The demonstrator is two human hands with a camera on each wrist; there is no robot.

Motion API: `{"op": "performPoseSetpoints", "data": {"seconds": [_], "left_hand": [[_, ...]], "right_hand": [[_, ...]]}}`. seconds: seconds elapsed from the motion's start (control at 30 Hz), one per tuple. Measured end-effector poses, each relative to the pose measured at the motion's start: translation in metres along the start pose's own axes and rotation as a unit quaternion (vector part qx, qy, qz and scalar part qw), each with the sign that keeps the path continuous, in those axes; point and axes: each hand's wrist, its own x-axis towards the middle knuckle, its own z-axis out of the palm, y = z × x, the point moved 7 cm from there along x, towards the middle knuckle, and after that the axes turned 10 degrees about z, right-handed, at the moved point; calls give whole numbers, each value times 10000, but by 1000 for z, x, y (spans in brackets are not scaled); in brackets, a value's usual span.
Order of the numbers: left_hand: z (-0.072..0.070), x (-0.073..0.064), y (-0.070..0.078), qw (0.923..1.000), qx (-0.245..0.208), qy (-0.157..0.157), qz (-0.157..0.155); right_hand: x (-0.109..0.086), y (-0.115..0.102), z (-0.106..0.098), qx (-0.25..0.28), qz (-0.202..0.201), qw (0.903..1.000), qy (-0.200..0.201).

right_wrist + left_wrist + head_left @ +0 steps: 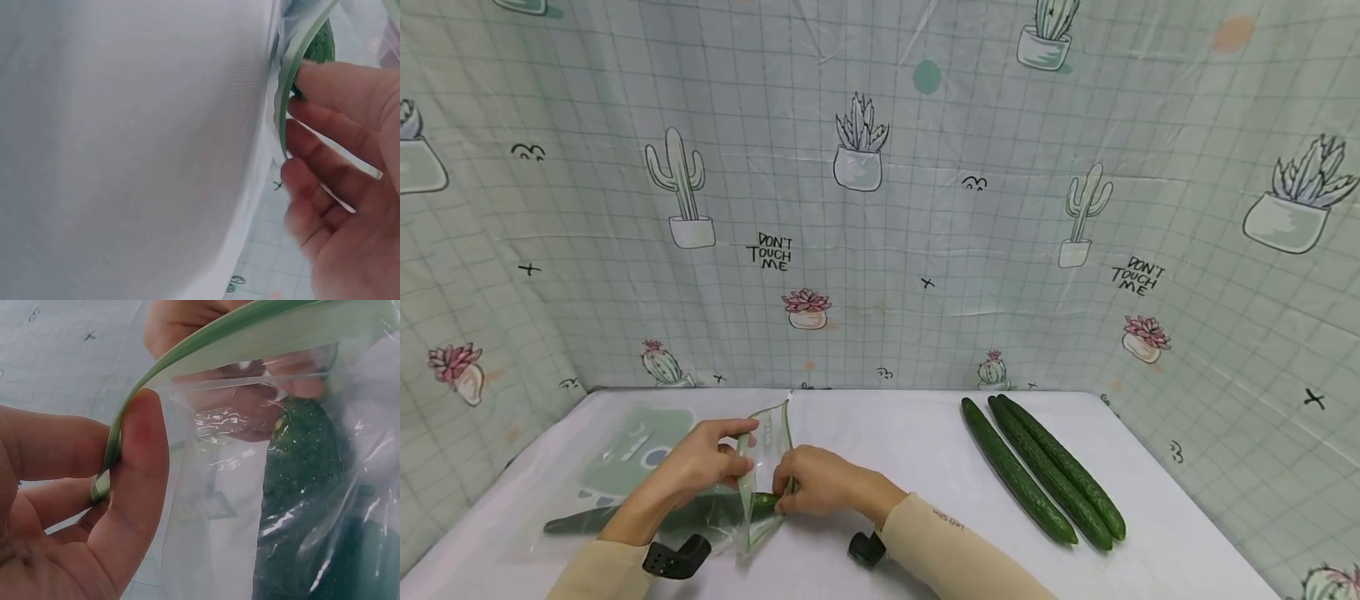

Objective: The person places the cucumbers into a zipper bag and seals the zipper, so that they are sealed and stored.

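A clear zip bag (771, 437) with a green closure strip stands with its mouth spread, facing right. My left hand (703, 458) pinches the strip between thumb and fingers, as the left wrist view shows close up. Inside the bag lies a cucumber (300, 487), its near end at the mouth; another green shape shows beside it through the plastic. At that end my right hand (820, 483) curls its fingers and holds the cucumber tip. In the right wrist view, the fingers (331, 150) of this hand also lie against the green strip.
Three more cucumbers (1037, 475) lie side by side on the right of the white table (880, 425). A printed flat bag area (640, 450) in green spreads at the left. Patterned curtains (880, 250) hang behind and along both sides.
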Motion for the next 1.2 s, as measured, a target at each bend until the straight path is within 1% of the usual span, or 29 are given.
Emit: {"op": "performPoseSetpoints", "data": {"seconds": [0.13, 0.23, 0.3, 0.43, 0.57, 0.63, 0.7, 0.8, 0.9, 1.0, 1.1, 1.2], "left_hand": [[0, 0, -1, 10000, -4, 10, 23], [-1, 0, -1, 10000, 3, -26, 85], [-1, 1, -1, 9999, 8, -46, 122], [-2, 2, -2, 9998, -10, -97, 170], [-2, 2, -2, 9998, -61, -117, 150], [-2, 1, -2, 9998, -72, -108, 138], [-2, 1, -2, 9998, -61, -107, 155], [-1, 0, -2, 9998, -68, -103, 171], [0, 0, -1, 9998, -89, -101, 139], [1, 0, -1, 9999, -81, -49, 66], [0, -2, -2, 10000, -90, -1, -26], [0, 0, -1, 10000, -48, -14, -19]], "right_hand": [[2, -2, 1, 107, -125, 9998, -89], [2, -3, 1, 289, -40, 9991, -304], [1, -3, 2, 309, 45, 9987, -414], [1, -4, 3, 189, 221, 9982, -525], [3, -6, 5, -42, 348, 9981, -503], [3, -7, 5, -65, 389, 9980, -494], [2, -6, 4, 81, 394, 9979, -504], [-2, -3, 1, 475, 292, 9969, -559], [-14, 6, -11, 772, 208, 9954, -521], [-34, 22, -30, 807, 298, 9958, -320], [-62, 44, -49, 830, 615, 9946, -94], [-94, 71, -63, 777, 1011, 9918, 72]]}}
